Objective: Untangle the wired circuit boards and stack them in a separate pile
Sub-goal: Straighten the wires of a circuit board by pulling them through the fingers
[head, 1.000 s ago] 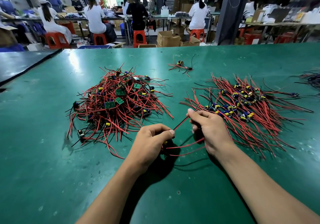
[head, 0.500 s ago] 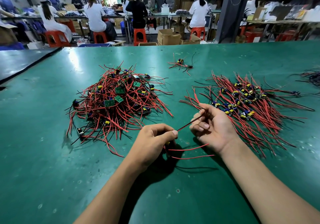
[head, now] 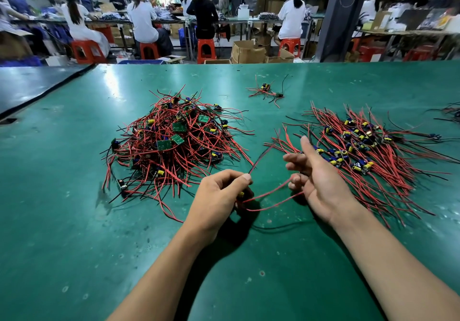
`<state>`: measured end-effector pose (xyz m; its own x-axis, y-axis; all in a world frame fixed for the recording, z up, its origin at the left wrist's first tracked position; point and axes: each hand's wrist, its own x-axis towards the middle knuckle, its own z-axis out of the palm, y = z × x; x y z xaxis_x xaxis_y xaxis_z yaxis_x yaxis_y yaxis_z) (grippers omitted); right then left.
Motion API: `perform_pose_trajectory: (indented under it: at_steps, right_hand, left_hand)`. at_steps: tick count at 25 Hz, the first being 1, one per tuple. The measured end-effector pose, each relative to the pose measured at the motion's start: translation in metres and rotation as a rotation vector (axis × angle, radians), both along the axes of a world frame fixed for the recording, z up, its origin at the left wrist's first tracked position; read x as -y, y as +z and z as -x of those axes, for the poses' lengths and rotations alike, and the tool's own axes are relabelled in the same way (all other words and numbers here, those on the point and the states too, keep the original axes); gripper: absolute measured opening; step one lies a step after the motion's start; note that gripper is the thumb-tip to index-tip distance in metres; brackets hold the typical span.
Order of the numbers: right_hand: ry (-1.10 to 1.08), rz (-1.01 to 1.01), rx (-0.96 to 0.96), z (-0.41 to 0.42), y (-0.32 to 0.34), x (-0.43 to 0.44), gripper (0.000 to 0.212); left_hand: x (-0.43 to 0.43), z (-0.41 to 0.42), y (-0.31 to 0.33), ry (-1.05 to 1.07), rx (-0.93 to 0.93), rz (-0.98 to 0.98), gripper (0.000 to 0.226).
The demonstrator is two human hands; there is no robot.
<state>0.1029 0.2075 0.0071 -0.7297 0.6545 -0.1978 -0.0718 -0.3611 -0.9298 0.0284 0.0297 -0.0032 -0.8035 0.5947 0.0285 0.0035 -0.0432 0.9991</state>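
Left hand (head: 219, 196): is gripping one wired circuit board (head: 241, 194) just above the green table (head: 74, 221).
Right hand (head: 321, 181): is hanging loosely open, the board's red wires (head: 270, 191) touching its fingers.
Tangled heap (head: 171, 146): is lying at left.
Sorted pile (head: 361, 151): is lying at right, beside that hand.

free: bare mat (head: 270, 111) between piles | blocked: tangled heap (head: 171, 146), sorted pile (head: 361, 151)

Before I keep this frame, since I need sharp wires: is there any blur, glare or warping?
Head view: fingers of the right hand and the red wires leading from the left hand are motion-blurred; glare streaks the green table at far left; wide-angle distortion tilts the dark pillar; the tangled pile looks sharp.
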Motion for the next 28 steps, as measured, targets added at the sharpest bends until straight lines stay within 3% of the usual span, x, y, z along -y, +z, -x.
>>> perform_pose_trajectory:
  at_steps: [5, 10, 13, 16, 20, 22, 28]
  right_hand:
    - [0.126, -0.238, 0.017, -0.001, -0.010, 0.008, 0.027]
    - [0.291, -0.218, 0.014, -0.003, -0.008, 0.023, 0.016]
    - [0.464, -0.293, 0.020, -0.007, -0.004, 0.035, 0.039]
    - [0.397, -0.319, 0.013, -0.003, -0.004, 0.048, 0.044]
    - [0.279, -0.259, -0.014, -0.001, -0.008, 0.047, 0.020]
    - [0.259, -0.209, -0.023, -0.002, -0.006, 0.043, 0.018]
    - [0.247, 0.173, -0.153, 0.003, 0.002, 0.043, 0.025]
  left_hand:
    - [0.004, 0.008, 0.009, 0.017, 0.332, -0.211, 0.015]
    - [0.010, 0.009, 0.013, -0.052, 0.422, -0.322, 0.027]
    - [0.010, 0.006, 0.012, -0.091, 0.509, -0.343, 0.030]
    - [0.006, 0.001, 0.007, -0.063, 0.448, -0.325, 0.024]
    - [0.001, -0.001, 0.002, -0.001, 0.318, -0.306, 0.021]
    - [0.001, 0.001, 0.002, 0.022, 0.239, -0.257, 0.018]
    - [0.001, 0.001, 0.008, 0.065, 0.382, -0.256, 0.018]
